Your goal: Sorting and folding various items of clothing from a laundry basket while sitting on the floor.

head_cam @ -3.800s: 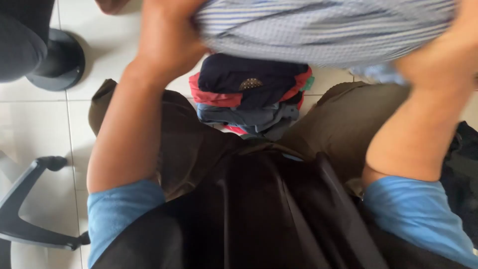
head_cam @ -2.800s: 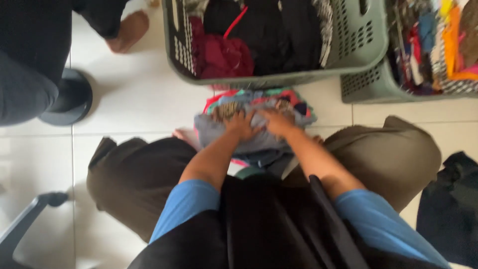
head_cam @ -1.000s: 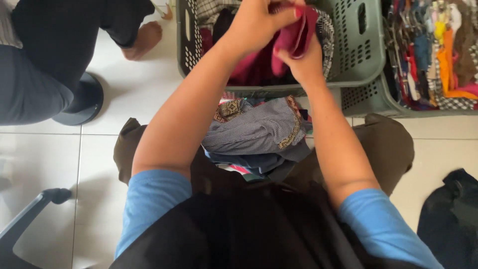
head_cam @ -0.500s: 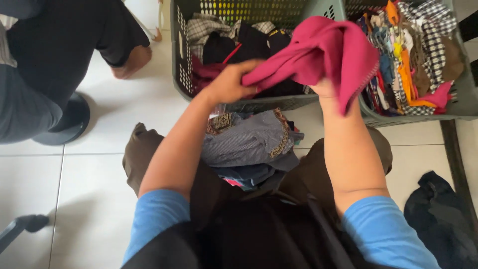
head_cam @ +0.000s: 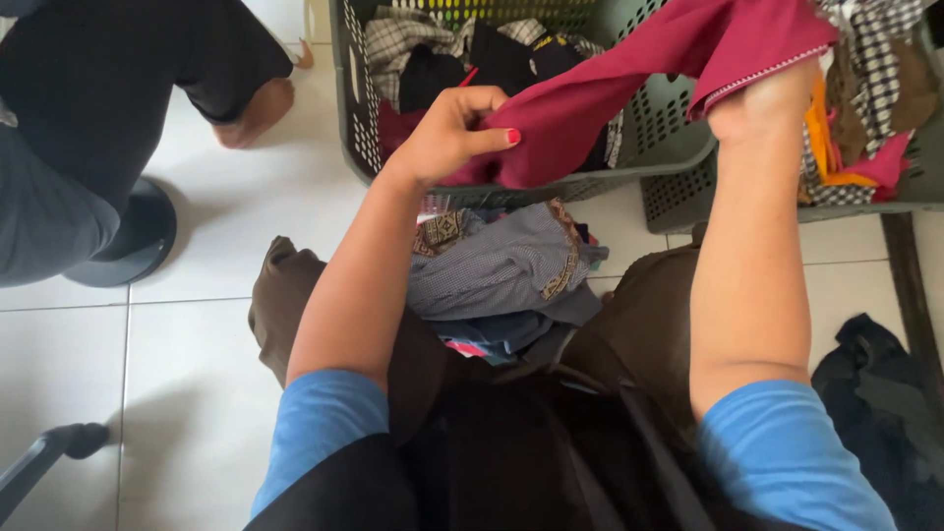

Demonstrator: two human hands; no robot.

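With our left hand (head_cam: 454, 133) and right hand (head_cam: 765, 98) both gripping the red garment (head_cam: 629, 88) stretched between them above the basket (head_cam: 644, 147), we'd best pull it taut and even.

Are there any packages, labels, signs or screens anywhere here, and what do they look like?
None that I can make out: only clothes, two grey baskets and a tiled floor.
Both hands, left and right, hold a dark pink garment; no tag shows on it.
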